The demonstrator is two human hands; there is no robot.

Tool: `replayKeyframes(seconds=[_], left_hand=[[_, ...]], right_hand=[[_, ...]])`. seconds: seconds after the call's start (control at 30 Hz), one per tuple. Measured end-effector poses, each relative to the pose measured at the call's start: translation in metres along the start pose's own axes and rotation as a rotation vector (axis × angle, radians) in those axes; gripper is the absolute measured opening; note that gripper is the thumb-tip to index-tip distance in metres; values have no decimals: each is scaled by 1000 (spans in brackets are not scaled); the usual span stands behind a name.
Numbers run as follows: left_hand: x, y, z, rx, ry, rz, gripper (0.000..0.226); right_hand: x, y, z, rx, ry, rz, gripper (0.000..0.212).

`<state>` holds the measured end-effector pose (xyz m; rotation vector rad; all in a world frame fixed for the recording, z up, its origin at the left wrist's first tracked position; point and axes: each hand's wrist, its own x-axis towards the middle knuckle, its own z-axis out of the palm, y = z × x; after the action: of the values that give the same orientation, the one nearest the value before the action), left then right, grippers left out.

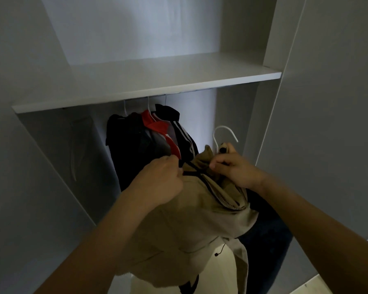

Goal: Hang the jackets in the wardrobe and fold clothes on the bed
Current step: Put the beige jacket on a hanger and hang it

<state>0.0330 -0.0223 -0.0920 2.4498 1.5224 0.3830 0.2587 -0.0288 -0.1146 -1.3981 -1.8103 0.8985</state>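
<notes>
A beige jacket (191,221) with a dark zip hangs in front of me on a white hanger (223,132), whose hook sticks up above the collar. My left hand (159,183) pinches the jacket's left collar edge near the zip. My right hand (232,166) grips the collar on the right, just below the hanger hook. Inside the wardrobe, several dark jackets (149,141), one with red and white stripes, hang under the shelf (136,90).
The wardrobe's grey side panels (51,166) close in on the left and right. To the right of the hung jackets the space under the shelf is open. A pale floor (217,270) and a dark item (266,234) lie below the beige jacket.
</notes>
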Motion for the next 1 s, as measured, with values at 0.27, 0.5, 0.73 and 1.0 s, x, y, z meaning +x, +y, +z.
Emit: replayKeyframes(seconds=[0.27, 0.5, 0.73, 1.0], left_hand=[[-8, 6, 31, -415, -46, 47, 12], [-19, 1, 9, -57, 64, 85, 7], [-37, 23, 70, 136, 483, 445, 40], [-19, 40, 76, 155, 462, 425, 22]], right_hand=[[-2, -11, -3, -143, -55, -20, 27], [0, -20, 5, -32, -27, 57, 23], [12, -52, -11, 336, -112, 133, 31], [10, -50, -12, 15, 32, 122, 35]])
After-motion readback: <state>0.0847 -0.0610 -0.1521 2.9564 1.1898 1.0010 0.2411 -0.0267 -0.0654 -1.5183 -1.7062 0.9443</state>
